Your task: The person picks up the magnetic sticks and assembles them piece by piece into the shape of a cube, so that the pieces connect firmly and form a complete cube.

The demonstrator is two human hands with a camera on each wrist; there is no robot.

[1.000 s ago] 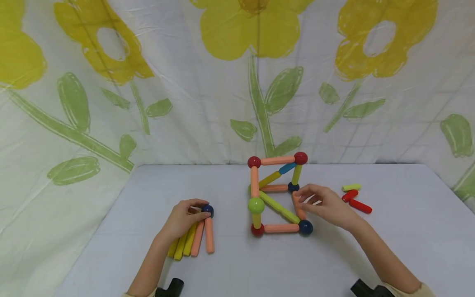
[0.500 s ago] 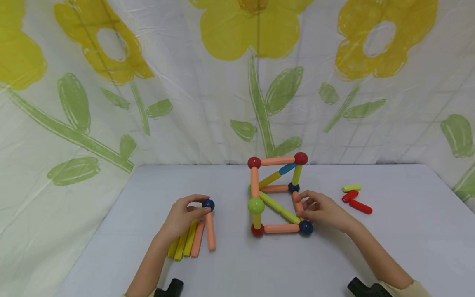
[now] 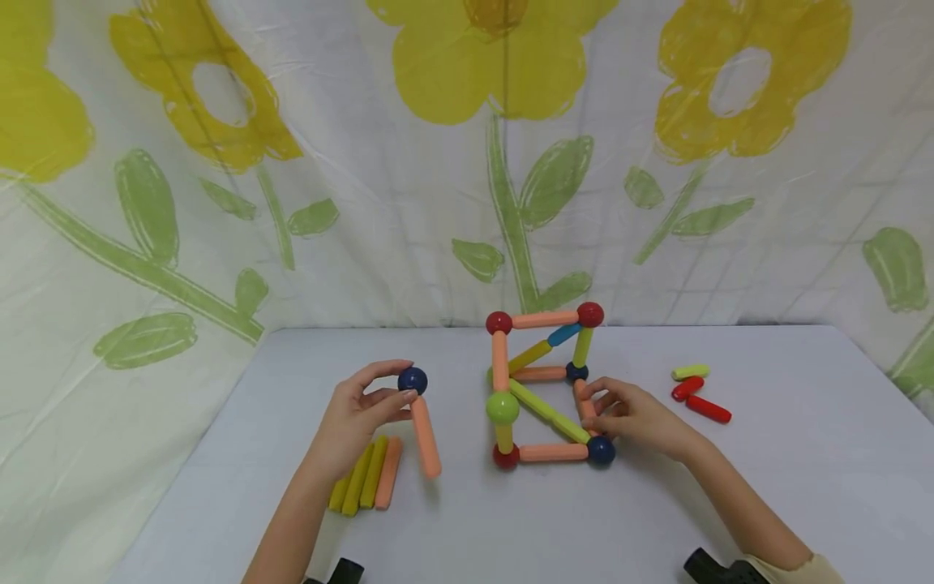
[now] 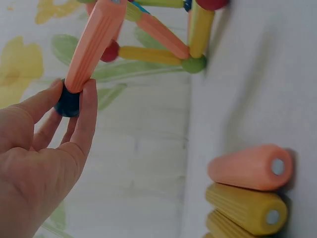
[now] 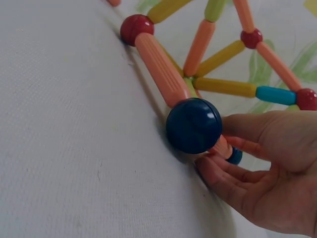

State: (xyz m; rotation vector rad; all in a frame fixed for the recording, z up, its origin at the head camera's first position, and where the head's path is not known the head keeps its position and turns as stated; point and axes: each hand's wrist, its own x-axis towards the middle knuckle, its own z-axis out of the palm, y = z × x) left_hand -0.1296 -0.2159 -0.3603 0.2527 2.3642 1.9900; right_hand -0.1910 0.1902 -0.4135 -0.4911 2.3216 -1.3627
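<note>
My left hand [image 3: 353, 422] pinches a dark blue ball [image 3: 413, 381] between thumb and fingers, above the table. From that ball an orange magnetic rod [image 3: 426, 436] hangs down, tilted to the right; in the left wrist view the rod [image 4: 96, 47] stands out past the fingertips. At the right side of a frame built of balls and magnetic rods, my right hand [image 3: 642, 418] holds a low orange rod [image 3: 586, 407]. That rod runs between two dark blue balls, the nearer one [image 5: 194, 125] in front of the fingers in the right wrist view and partly hiding them.
Several yellow rods [image 3: 356, 484] and one orange rod [image 3: 389, 474] lie side by side below my left hand. Right of the frame are a short light green rod [image 3: 690, 371] and two red pieces [image 3: 709, 409]. A flowered cloth [image 3: 409, 243] hangs behind the table.
The left hand has lifted the blue ball with its orange rod off the table, the rod's lower end swinging right. My right hand's fingers have closed in on the frame's orange rod.
</note>
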